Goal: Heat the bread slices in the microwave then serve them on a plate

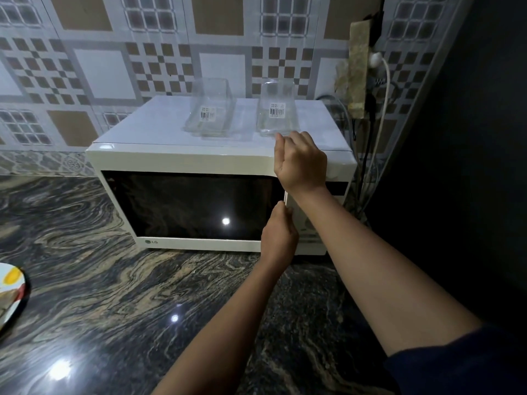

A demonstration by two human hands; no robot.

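Microwave: a white microwave (182, 158) stands on the counter straight ahead, just above the middle of the view, its dark door (194, 206) facing me.
Door: it looks closed or all but closed; I cannot tell which.
Left hand: the left hand (279, 238) reaches in from 6 o'clock, its fingers curled onto the door's right edge, next to the control panel (310, 235).
Right hand: the right hand (302, 163) comes from 4 o'clock and lies flat on the oven's top front edge, fingers straight over the top and clamped on nothing.
Hands together: they are apart, the right directly above the left.
Sleeve: a dark blue sleeve (456, 363) covers the right upper arm at 4 o'clock.
Plate: a patterned plate (15, 307) sits cropped at 8 o'clock, well apart from the oven.
Bread: a tan piece (7, 299) lies on that plate, possibly a slice, but too cropped to be sure.
On top: two clear glass containers, one (209, 109) at 12 o'clock and another (278, 109) just right of it, both with barcode stickers.
Counter: dark swirled stone (114, 309), glossy with light spots.
Wall: patterned tiles (105, 72) behind; at 1 o'clock a socket strip (358, 69) with cables (382, 115) hanging down.
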